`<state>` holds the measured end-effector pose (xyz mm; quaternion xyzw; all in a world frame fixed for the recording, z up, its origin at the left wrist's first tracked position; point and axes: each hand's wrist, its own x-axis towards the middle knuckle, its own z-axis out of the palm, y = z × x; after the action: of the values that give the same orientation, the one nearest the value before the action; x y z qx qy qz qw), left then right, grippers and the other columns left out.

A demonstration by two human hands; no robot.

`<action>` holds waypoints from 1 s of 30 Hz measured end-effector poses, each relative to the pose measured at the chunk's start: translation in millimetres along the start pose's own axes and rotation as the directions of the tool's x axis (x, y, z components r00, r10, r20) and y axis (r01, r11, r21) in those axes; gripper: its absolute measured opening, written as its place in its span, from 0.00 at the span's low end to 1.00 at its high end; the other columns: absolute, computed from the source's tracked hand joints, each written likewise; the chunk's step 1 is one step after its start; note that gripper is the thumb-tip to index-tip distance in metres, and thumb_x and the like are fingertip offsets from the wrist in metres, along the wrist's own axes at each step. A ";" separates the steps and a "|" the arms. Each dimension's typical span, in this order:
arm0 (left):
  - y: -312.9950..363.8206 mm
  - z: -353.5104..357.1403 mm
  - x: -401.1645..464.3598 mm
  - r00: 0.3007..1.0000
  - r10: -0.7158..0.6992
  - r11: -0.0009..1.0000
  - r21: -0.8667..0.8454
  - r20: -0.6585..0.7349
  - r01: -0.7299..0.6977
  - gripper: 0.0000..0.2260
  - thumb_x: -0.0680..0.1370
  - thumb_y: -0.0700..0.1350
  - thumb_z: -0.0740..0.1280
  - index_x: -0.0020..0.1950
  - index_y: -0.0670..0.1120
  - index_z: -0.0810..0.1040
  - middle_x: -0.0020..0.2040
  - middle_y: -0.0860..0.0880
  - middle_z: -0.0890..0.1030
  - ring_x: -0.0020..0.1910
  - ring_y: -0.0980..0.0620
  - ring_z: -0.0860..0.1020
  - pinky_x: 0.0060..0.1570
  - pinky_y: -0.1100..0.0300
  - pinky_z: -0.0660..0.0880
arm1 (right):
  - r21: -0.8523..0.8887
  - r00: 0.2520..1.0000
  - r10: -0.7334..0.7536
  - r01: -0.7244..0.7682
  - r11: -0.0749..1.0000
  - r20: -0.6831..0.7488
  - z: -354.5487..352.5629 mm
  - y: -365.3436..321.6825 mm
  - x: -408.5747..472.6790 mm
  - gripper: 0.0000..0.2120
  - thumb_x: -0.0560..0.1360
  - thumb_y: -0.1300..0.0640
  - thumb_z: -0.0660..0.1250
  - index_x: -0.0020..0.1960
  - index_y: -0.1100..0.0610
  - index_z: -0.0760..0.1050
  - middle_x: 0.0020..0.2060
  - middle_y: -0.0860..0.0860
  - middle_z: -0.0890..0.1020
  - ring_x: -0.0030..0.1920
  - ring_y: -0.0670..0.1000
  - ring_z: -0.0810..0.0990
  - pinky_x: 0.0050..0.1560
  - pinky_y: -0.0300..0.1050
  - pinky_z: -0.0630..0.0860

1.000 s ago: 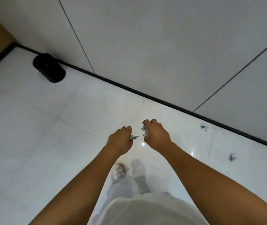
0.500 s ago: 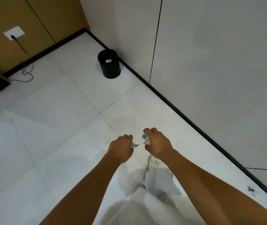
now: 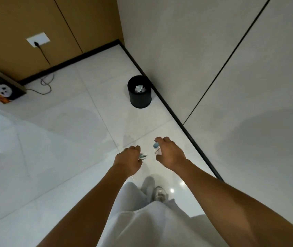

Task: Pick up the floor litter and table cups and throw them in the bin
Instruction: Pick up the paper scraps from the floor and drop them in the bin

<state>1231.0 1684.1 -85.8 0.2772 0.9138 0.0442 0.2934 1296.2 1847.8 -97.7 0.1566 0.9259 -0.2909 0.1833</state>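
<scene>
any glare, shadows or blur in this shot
Head view: bright glare spots on the glossy floor beside the shoe; a soft shadow on the right wall; wide-angle bending of wall lines; litter in the left hand and right hand is blurry.

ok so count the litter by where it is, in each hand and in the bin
crumpled wrapper scrap gripped in left hand: 1
blue-and-white wrapper scrap gripped in right hand: 1
crumpled white paper wads in round black bin: 1 clump
total: 3

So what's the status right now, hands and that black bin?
Left hand grips crumpled litter; right hand grips a small scrap. Bin ahead by the wall, upright, paper already inside. Bare floor between, nothing in the way.
</scene>
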 end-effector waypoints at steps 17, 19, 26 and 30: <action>-136.8 -206.0 290.9 0.999 -0.009 1.000 -0.009 0.037 0.010 0.12 0.79 0.48 0.61 0.59 0.45 0.70 0.56 0.46 0.76 0.54 0.46 0.76 0.50 0.54 0.73 | 0.140 0.988 0.154 -0.153 0.978 0.000 -102.2 -88.0 341.4 0.27 0.72 0.58 0.68 0.69 0.51 0.65 0.62 0.54 0.71 0.60 0.57 0.73 0.57 0.50 0.76; -139.7 -222.2 322.9 0.999 -0.010 1.000 -0.008 0.047 0.010 0.12 0.78 0.49 0.61 0.60 0.45 0.70 0.56 0.46 0.76 0.55 0.46 0.76 0.51 0.53 0.74 | 0.156 0.985 0.171 -0.171 0.973 0.009 -113.2 -85.6 372.1 0.26 0.74 0.57 0.66 0.69 0.50 0.64 0.62 0.54 0.71 0.60 0.56 0.73 0.57 0.49 0.75; -152.2 -262.2 436.1 0.996 -0.073 0.996 -0.037 0.057 0.075 0.11 0.79 0.48 0.60 0.59 0.45 0.70 0.55 0.46 0.76 0.52 0.47 0.76 0.50 0.53 0.75 | 0.111 0.985 0.169 -0.171 0.979 0.027 -146.2 -60.5 491.7 0.23 0.77 0.55 0.65 0.70 0.53 0.64 0.63 0.56 0.72 0.61 0.56 0.74 0.56 0.45 0.73; -162.8 -283.3 490.5 0.991 -0.110 0.992 -0.057 0.074 0.115 0.12 0.80 0.49 0.60 0.61 0.46 0.70 0.55 0.47 0.76 0.52 0.48 0.76 0.51 0.55 0.75 | 0.108 0.978 0.184 -0.194 0.975 0.099 -169.7 -57.6 559.2 0.28 0.76 0.55 0.66 0.73 0.53 0.61 0.66 0.57 0.70 0.63 0.56 0.74 0.59 0.49 0.75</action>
<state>663.2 1831.4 -143.0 0.2175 0.9153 0.0457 0.3360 737.0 2006.5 -181.2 0.2414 0.8790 -0.3328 0.2416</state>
